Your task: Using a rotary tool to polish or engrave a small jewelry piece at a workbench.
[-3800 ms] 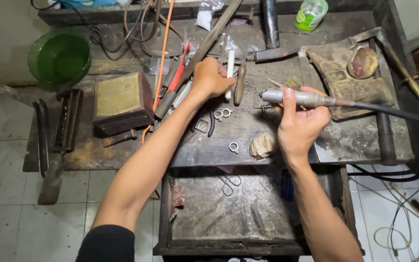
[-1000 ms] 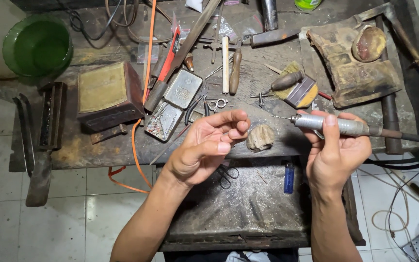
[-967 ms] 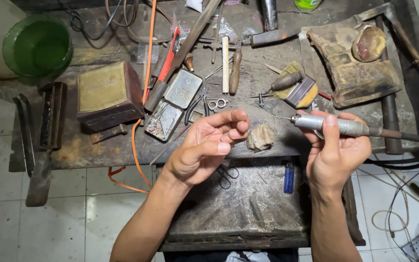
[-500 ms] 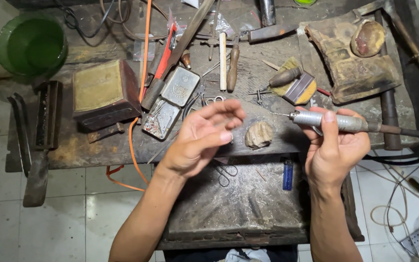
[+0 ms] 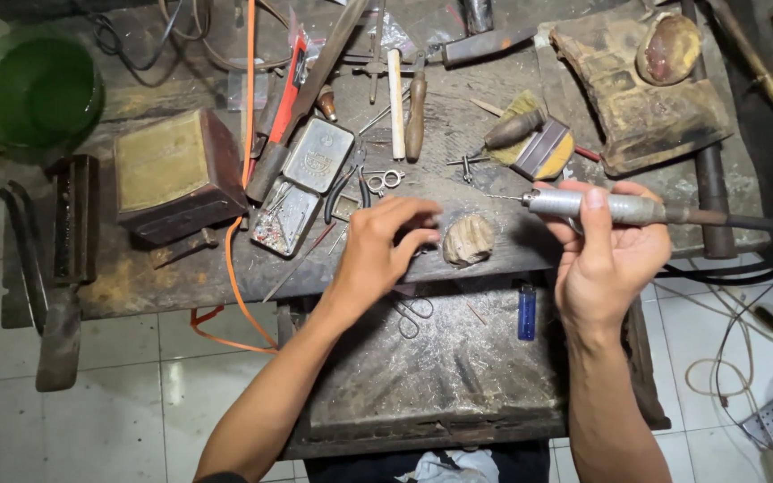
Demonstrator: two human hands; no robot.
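Single view only, from a camera on the person's head, looking almost straight down onto a cluttered workbench [image 5: 494, 98] from close above. Both forearms enter from the bottom edge, the left hand [image 5: 382, 250] near frame centre, the right hand [image 5: 606, 259] right of centre. The bench fills the upper half; the lower tray [image 5: 458, 394] juts toward the viewer beneath it. Tiled floor [image 5: 91, 411] shows at the lower left and right. A green bowl [image 5: 33, 89] marks the top-left corner. No second view to compare.

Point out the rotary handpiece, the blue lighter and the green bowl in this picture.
rotary handpiece [image 5: 615, 207]: head view, on its silver barrel.
blue lighter [image 5: 527, 312]: head view, mid-body.
green bowl [image 5: 33, 89]: head view, on its inner wall.
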